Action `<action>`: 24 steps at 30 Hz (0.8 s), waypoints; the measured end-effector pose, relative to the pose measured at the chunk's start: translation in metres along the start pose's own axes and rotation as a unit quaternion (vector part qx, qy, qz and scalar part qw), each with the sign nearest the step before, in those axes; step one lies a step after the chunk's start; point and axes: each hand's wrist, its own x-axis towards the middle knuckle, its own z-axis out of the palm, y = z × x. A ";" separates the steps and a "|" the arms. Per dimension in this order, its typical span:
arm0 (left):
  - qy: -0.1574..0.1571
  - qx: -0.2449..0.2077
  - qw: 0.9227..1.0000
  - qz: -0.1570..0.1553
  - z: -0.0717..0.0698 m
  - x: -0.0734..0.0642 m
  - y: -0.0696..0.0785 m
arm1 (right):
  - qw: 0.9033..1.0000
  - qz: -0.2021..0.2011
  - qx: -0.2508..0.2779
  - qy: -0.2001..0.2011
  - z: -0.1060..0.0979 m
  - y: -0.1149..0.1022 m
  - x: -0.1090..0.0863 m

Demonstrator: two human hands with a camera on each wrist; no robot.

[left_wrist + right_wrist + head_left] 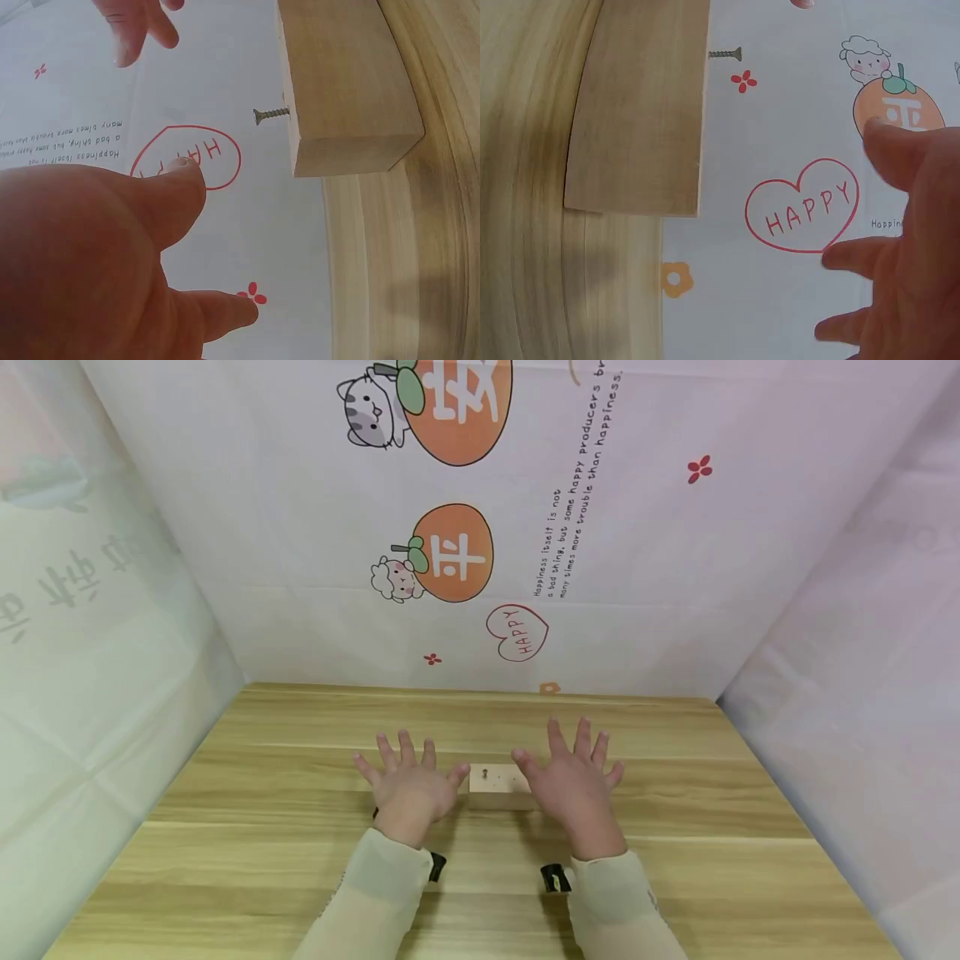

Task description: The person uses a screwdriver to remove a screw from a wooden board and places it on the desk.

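A pale wooden block (pixel 501 800) lies on the table between the two hands in the head view. From its top face a screw (pixel 271 114) sticks partway out, near the block's left end; the right wrist view shows the same screw (pixel 726 54) side-on. The left hand (pixel 414 787) is held to the left of the block, fingers spread and straight, holding nothing. On the other side, the right hand (pixel 573 785) has its fingers spread too, and it overlaps the block's right end in the head view. Small dark holes mark the block's top.
The wood-grain table (pixel 300 852) runs back to a white printed cloth (pixel 637 627) that hangs behind it. More cloth walls stand at the left and right. A black strap (pixel 555 878) shows at the right wrist and another black piece (pixel 437 867) at the left.
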 end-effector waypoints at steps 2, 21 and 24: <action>0.000 -0.003 1.000 0.001 0.000 0.000 0.000 | 0.999 -0.018 0.039 0.002 0.001 0.002 0.002; -0.008 -0.022 1.000 0.013 -0.005 -0.003 -0.004 | 0.941 -0.053 0.322 -0.091 0.027 0.026 0.016; -0.009 -0.022 1.000 0.014 -0.005 -0.004 -0.004 | 0.957 -0.067 0.268 -0.088 0.038 0.028 0.018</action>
